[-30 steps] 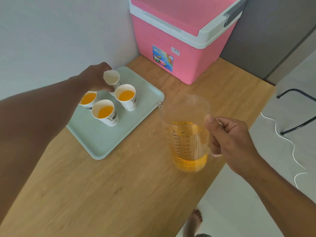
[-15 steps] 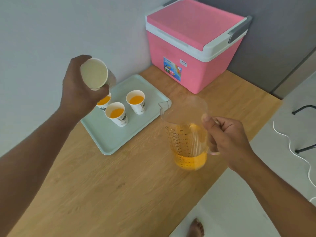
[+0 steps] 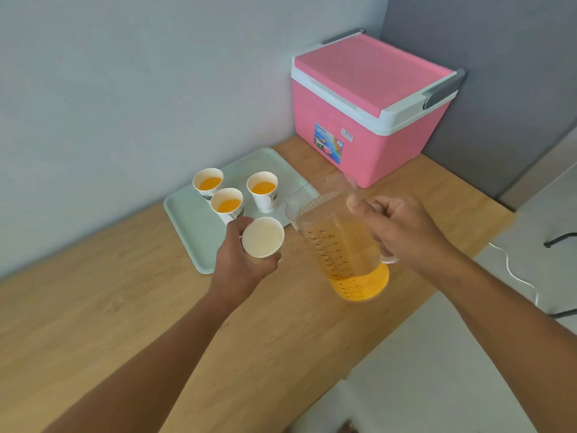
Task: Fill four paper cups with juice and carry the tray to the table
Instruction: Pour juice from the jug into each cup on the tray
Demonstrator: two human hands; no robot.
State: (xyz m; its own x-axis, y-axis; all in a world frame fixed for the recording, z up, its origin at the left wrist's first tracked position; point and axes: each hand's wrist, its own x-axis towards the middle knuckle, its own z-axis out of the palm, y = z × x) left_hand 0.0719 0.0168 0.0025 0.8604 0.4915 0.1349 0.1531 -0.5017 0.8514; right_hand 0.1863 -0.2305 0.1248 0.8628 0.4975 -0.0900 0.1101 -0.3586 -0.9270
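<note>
My left hand [image 3: 243, 264] grips an empty white paper cup [image 3: 263, 237] above the near edge of the pale green tray [image 3: 190, 232]. Three paper cups with orange juice stand on the tray: one at the back left [image 3: 208, 183], one in the middle [image 3: 227, 204], one on the right [image 3: 263, 190]. My right hand [image 3: 402, 226] holds the handle of a clear measuring jug [image 3: 340, 248], tilted left, its spout close to the empty cup. Orange juice fills the jug's lower part.
A pink cooler box [image 3: 368, 110] with a white and grey lid stands at the back of the wooden counter [image 3: 125, 307], against the wall. The counter's edge runs diagonally at the right, with pale floor and a white cable [image 3: 515, 273] beyond.
My left hand lifted the empty cup off the tray and brought it down beside the jug. The jug has tilted toward the cup.
</note>
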